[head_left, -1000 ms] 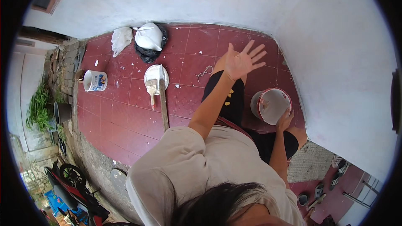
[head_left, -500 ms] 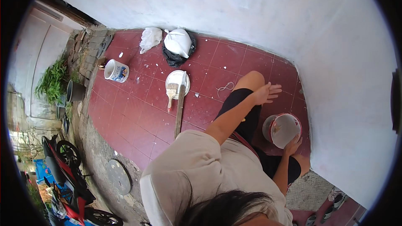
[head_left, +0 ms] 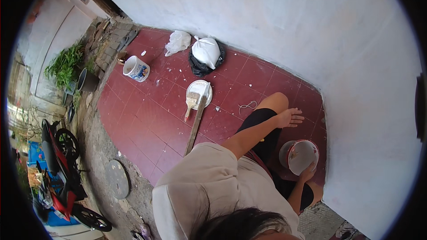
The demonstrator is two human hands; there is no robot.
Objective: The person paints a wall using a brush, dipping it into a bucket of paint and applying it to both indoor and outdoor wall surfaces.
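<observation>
My left hand (head_left: 291,118) is held out past my bent left knee, palm showing and fingers apart, with nothing in it. My right hand (head_left: 307,173) grips the near rim of a white bucket (head_left: 303,156) with a reddish edge. The bucket stands on the floor in front of me, by the wall. Its inside looks pale and whitish; what it contains, if anything, is hard to make out. Some of my right fingers are hidden at the rim.
Left of me, a paintbrush (head_left: 191,102) and a wooden strip (head_left: 195,125) rest on a round white lid (head_left: 206,88). Farther off are a white bucket (head_left: 137,69), a white sack (head_left: 206,52) in black plastic, a clear bag (head_left: 179,42) and string (head_left: 247,105). A wall (head_left: 356,84) borders the tiles.
The whole view has shifted with my head. My right hand has moved along the bucket's rim, its fingers drawing in. My left hand stays outstretched, its fingers angled a little differently.
</observation>
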